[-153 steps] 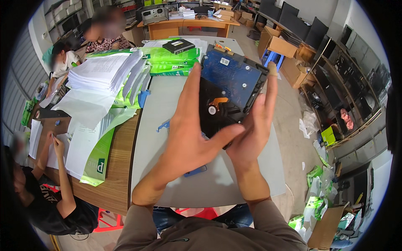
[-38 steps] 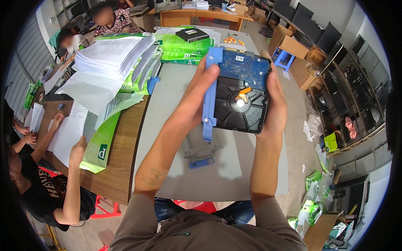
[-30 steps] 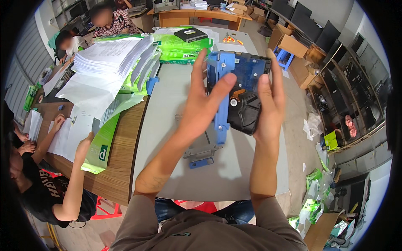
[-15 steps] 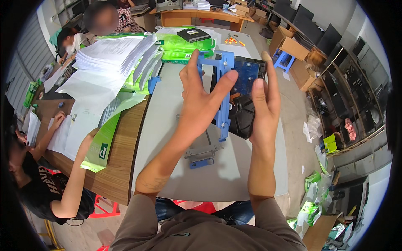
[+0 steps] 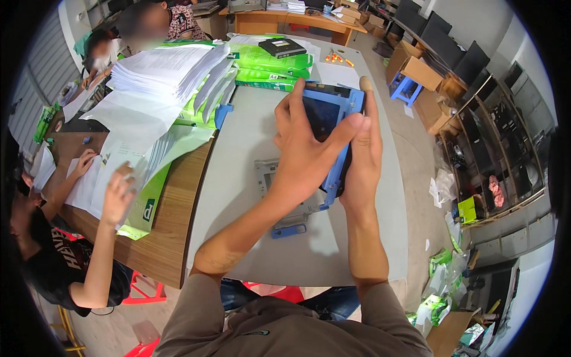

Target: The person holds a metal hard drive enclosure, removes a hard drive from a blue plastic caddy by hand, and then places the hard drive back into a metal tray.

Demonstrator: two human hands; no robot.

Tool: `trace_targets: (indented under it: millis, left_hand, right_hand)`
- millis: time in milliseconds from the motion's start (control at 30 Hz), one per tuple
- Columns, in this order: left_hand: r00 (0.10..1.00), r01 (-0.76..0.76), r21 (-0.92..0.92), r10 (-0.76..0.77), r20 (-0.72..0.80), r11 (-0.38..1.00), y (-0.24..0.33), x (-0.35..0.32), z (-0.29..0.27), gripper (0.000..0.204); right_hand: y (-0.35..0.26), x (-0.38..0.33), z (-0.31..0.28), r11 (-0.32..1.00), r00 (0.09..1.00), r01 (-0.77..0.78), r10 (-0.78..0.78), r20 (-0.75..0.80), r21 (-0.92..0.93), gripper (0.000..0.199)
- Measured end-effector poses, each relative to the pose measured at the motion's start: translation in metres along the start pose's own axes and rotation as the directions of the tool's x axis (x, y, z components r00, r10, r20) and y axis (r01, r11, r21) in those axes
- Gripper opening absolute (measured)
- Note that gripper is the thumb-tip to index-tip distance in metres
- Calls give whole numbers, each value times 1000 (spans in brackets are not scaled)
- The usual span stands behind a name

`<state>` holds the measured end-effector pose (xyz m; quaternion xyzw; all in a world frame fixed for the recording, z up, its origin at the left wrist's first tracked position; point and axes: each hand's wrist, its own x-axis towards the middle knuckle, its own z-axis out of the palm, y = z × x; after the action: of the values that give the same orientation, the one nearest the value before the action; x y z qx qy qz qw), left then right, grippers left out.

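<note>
Both my hands hold a blue plastic drive bracket (image 5: 355, 102) upright above the grey table, with a black hard drive (image 5: 321, 114) now mostly inside its frame. My left hand (image 5: 306, 160) grips the near-left side, its thumb stretched across to the bracket's right rail. Behind the right edge, my right hand (image 5: 363, 157) wraps the drive and bracket, fingers pointing up. How far the drive sits in the bracket is partly hidden by my hands. Below them on the table lie a grey metal bracket (image 5: 263, 178) and a small blue plastic latch piece (image 5: 289, 231).
A tall stack of papers (image 5: 151, 74) and green paper packs (image 5: 267, 59) stand at left and back. On the packs rests a black optical drive (image 5: 282, 47); orange-handled tools (image 5: 339, 58) lie behind. A co-worker's hand (image 5: 118, 193) is at the left table.
The hard drive, beside the bracket before, is now within its frame. My hands have come closer together, the left moving right. The co-worker's hand has lifted off the green wrapper.
</note>
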<state>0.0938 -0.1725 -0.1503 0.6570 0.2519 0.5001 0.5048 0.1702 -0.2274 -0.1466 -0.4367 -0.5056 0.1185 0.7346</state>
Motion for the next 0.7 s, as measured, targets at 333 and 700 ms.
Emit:
trace_targets:
  millis: [333, 700]
  left_hand:
    - [993, -46, -96, 56, 102, 994, -1, 2, -15, 85]
    - [899, -397, -13, 391, 196, 918, 23, 5, -30, 68]
  right_hand:
    - [-7, 4, -4, 973, 991, -116, 128, -45, 198, 60]
    - [-18, 5, -23, 873, 932, -204, 311, -184, 443, 54]
